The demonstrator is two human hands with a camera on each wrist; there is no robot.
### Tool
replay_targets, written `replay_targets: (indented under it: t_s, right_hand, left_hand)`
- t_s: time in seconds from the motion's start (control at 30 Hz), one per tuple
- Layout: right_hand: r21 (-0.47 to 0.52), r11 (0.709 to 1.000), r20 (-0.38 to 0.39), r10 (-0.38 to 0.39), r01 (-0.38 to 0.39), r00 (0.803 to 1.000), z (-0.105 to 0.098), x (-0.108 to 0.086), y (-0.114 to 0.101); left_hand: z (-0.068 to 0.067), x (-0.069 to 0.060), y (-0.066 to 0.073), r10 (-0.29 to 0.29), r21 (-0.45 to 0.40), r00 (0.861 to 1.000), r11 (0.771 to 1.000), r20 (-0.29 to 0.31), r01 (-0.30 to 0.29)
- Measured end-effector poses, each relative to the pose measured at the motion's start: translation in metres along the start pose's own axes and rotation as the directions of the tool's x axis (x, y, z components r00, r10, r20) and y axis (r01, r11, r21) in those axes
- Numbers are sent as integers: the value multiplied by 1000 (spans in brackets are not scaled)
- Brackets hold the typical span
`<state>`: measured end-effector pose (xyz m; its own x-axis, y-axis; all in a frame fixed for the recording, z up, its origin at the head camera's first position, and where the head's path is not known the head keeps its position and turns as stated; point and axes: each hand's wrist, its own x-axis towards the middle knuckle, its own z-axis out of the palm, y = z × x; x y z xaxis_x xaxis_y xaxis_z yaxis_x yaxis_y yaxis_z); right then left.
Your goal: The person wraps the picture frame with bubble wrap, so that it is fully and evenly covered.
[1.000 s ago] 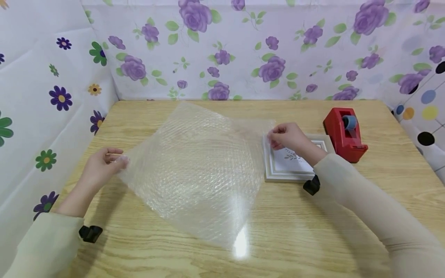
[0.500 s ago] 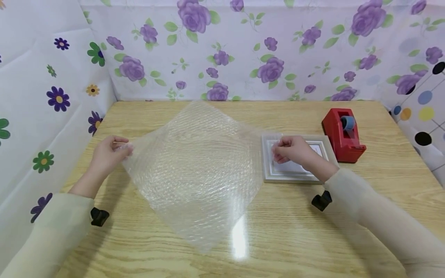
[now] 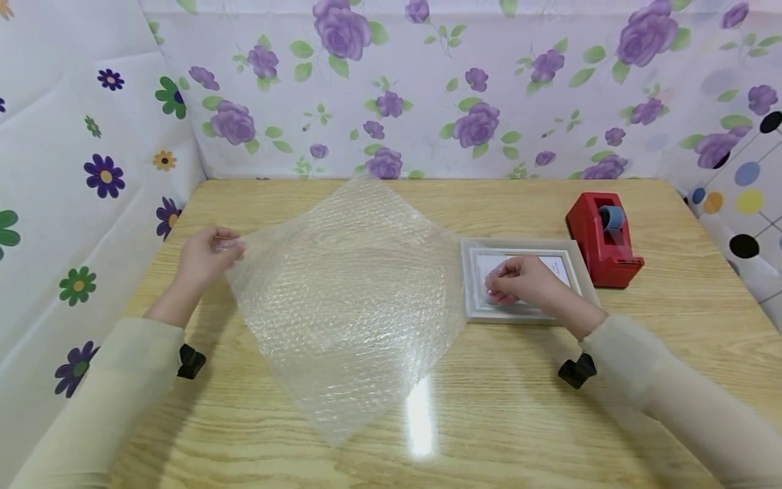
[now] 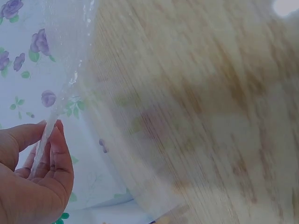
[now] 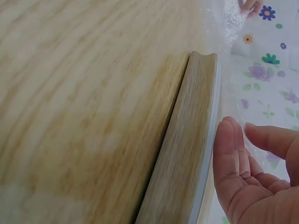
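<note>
A clear sheet of bubble wrap (image 3: 348, 292) is stretched between both hands above the table, one corner towards the back and one towards the front. My left hand (image 3: 204, 261) pinches its left corner; in the left wrist view thumb and fingers of the left hand (image 4: 39, 172) close on the film (image 4: 44, 142). My right hand (image 3: 525, 282) pinches the right corner over a picture frame (image 3: 525, 316), which lies flat. In the right wrist view the right hand (image 5: 254, 172) is beside the frame's edge (image 5: 180, 154).
A red tape dispenser (image 3: 601, 248) with a blue roll stands at the frame's right. The wooden table (image 3: 519, 407) has a flowered cloth (image 3: 427, 88) behind it and another patterned cloth (image 3: 43, 170) on the left.
My left hand has moved up and to the right, while my right hand has come down and slightly right over the frame. The wrap has turned with them, its front corner shifting left.
</note>
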<state>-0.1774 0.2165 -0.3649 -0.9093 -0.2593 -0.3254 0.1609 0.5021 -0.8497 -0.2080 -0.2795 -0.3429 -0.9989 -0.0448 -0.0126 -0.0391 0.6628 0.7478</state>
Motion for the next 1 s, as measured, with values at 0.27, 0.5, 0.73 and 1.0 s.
replay_targets:
  t_s: [0.27, 0.5, 0.73, 1.0]
  right_hand:
    - [-18, 1000, 3, 10, -10, 1000, -4, -6, 1]
    - [8, 1000, 3, 13, -13, 1000, -7, -8, 4]
    - [-47, 998, -3, -38, 38, 999, -17, -14, 5]
    - [-243, 969, -82, -72, 50, 994, -32, -29, 4]
  left_hand:
    - [6, 3, -1, 15, -22, 1000, 1000, -9, -15]
    - [7, 3, 1, -16, -65, 1000, 998, 9, 17]
    - [10, -5, 4, -133, -166, 991, 977, 22, 135]
    - [1, -14, -5, -222, -254, 973, 940, 59, 230]
